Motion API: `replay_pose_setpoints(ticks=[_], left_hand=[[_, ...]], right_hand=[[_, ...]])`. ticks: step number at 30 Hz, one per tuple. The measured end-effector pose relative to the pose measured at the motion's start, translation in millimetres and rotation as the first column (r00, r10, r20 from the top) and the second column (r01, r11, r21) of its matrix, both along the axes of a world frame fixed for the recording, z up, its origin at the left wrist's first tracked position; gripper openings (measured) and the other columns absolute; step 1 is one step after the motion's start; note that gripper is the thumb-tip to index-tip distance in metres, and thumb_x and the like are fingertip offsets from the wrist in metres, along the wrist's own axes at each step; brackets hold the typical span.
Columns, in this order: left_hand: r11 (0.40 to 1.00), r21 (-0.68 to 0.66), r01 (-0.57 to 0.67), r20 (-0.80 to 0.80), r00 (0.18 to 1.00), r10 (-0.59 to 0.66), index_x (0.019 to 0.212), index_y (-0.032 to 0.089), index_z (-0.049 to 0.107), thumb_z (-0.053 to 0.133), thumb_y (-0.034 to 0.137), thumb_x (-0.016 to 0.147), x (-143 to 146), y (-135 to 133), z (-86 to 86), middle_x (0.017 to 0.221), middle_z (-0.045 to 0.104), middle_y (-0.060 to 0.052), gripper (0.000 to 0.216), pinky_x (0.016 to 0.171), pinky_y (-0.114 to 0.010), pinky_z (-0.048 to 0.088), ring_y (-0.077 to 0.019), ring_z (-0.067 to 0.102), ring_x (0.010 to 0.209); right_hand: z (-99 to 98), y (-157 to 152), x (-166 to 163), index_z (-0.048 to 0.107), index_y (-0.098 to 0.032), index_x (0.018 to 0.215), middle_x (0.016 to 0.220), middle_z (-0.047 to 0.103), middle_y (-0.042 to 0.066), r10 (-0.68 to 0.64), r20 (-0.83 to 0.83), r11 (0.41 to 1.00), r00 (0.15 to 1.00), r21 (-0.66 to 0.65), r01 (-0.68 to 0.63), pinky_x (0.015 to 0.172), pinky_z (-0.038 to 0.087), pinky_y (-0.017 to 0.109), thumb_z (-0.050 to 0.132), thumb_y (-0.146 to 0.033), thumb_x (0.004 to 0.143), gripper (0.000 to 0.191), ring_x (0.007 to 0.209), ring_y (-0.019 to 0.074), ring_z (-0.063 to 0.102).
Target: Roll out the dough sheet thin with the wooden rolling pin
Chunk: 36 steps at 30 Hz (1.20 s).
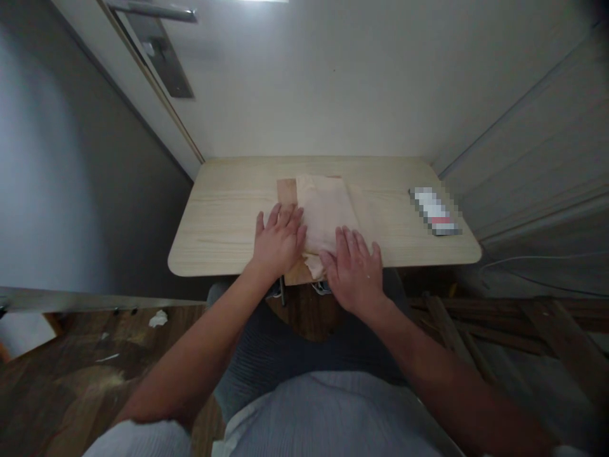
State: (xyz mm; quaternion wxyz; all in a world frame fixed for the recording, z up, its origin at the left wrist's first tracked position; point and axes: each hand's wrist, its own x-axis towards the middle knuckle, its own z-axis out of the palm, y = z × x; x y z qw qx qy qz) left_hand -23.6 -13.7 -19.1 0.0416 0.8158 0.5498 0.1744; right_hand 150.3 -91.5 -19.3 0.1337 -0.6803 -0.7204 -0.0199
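Note:
A folded pale pink cloth (326, 209) lies on a brown board (287, 190) in the middle of a small light wooden table (228, 216). My left hand (280, 241) lies flat with fingers stretched out, covering the board and the cloth's left edge. My right hand (354, 270) rests palm down with fingers spread on the cloth's near right corner at the table's front edge. Neither hand grips anything.
A small pixelated flat object (435, 211) lies at the table's right side. A white door with a metal handle (157, 38) stands behind the table. Wooden slats (499, 324) lie on the floor at the right. Scraps of paper (158, 317) dot the dark floor at the left.

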Motion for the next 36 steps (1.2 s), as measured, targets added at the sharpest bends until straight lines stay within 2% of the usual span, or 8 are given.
replay_pose_setpoints(ticks=[5, 8, 12, 16, 19, 22, 30, 36], left_hand=[[1.0, -0.007, 0.021, 0.034, 0.999, -0.021, 0.156, 0.029, 0.037, 0.029, 0.042, 0.106, -13.7, -33.1, -4.5, 0.162, 0.043, -0.005, 0.053, 0.125, -0.061, 0.014, -0.0298, 0.03, 0.153], [1.0, -0.005, 0.014, 0.023, 1.0, -0.014, 0.158, 0.026, 0.035, 0.028, 0.042, 0.106, -11.4, -29.8, -4.8, 0.162, 0.041, -0.007, 0.054, 0.126, -0.06, 0.012, -0.0298, 0.028, 0.154], [1.0, 0.011, 0.009, 0.013, 1.0, -0.009, 0.157, 0.026, 0.036, 0.03, 0.04, 0.105, 8.5, 6.8, 0.2, 0.165, 0.036, -0.008, 0.054, 0.125, -0.063, 0.007, -0.0315, 0.024, 0.155], [0.999, -0.036, 0.036, -0.018, 0.999, -0.037, 0.156, 0.03, 0.037, 0.035, 0.039, 0.103, 31.3, 56.3, 2.2, 0.168, 0.031, -0.007, 0.054, 0.122, -0.068, 0.009, -0.0356, 0.022, 0.155], [0.997, -0.054, 0.056, -0.037, 0.998, -0.058, 0.157, 0.03, 0.037, 0.039, 0.037, 0.102, 37.5, 73.3, -0.1, 0.168, 0.03, -0.007, 0.056, 0.121, -0.068, 0.012, -0.0364, 0.022, 0.155], [0.996, -0.04, 0.076, -0.038, 0.996, -0.078, 0.157, 0.028, 0.037, 0.038, 0.035, 0.102, 30.2, 60.3, -1.5, 0.168, 0.031, -0.007, 0.055, 0.122, -0.067, 0.01, -0.0351, 0.022, 0.155], [0.996, -0.025, 0.088, 0.009, 0.996, -0.088, 0.156, 0.028, 0.039, 0.029, 0.037, 0.106, -17.1, -20.0, -4.2, 0.164, 0.04, -0.003, 0.052, 0.127, -0.059, 0.009, -0.027, 0.027, 0.154], [0.996, -0.037, 0.081, 0.045, 0.996, -0.079, 0.159, 0.028, 0.034, 0.029, 0.04, 0.106, -23.8, -25.1, -10.3, 0.164, 0.039, -0.003, 0.054, 0.127, -0.059, 0.01, -0.0272, 0.026, 0.155]], right_hand=[[1.8, -43.2, -6.2, 0.039, -0.011, 0.156, 0.162, 0.036, 0.018, 0.101, -0.015, 0.995, 0.995, 0.015, -0.101, 0.12, 0.023, 0.055, 0.037, -0.048, 0.104, 0.064, 0.151, 0.0343, 0.031], [0.3, -40.8, -3.1, 0.039, -0.01, 0.156, 0.162, 0.038, 0.016, 0.107, -0.015, 0.994, 0.994, 0.023, -0.107, 0.122, 0.02, 0.055, 0.034, -0.046, 0.105, 0.063, 0.152, 0.0321, 0.029], [-5.0, -1.5, 11.4, 0.04, -0.014, 0.157, 0.16, 0.041, 0.017, 0.039, -0.014, 0.999, 0.999, 0.032, -0.039, 0.12, 0.019, 0.064, 0.031, -0.044, 0.106, 0.059, 0.149, 0.0351, 0.033], [-5.2, 42.6, 29.9, 0.045, -0.015, 0.154, 0.158, 0.043, 0.018, -0.067, 0.009, 0.998, 0.998, 0.015, 0.067, 0.115, 0.019, 0.073, 0.03, -0.046, 0.105, 0.059, 0.147, 0.0413, 0.034], [-2.9, 51.6, 37.1, 0.047, -0.014, 0.152, 0.158, 0.043, 0.018, -0.121, 0.033, 0.992, 0.992, -0.041, 0.122, 0.112, 0.021, 0.076, 0.029, -0.048, 0.105, 0.061, 0.146, 0.045, 0.034], [-1.7, 30.9, 32.7, 0.046, -0.011, 0.152, 0.158, 0.042, 0.019, -0.081, 0.04, 0.995, 0.996, -0.059, 0.083, 0.113, 0.022, 0.074, 0.026, -0.048, 0.106, 0.063, 0.146, 0.0437, 0.035], [4.8, -64.8, -9.3, 0.032, -0.012, 0.16, 0.163, 0.034, 0.016, 0.077, -0.004, 0.996, 0.997, -0.051, -0.077, 0.121, 0.026, 0.055, 0.034, -0.046, 0.104, 0.065, 0.153, 0.0322, 0.028], [3.3, -76.5, -13.1, 0.03, -0.01, 0.16, 0.163, 0.035, 0.018, 0.135, -0.019, 0.99, 0.991, -0.044, -0.136, 0.122, 0.026, 0.052, 0.04, -0.044, 0.102, 0.068, 0.153, 0.0313, 0.029]])
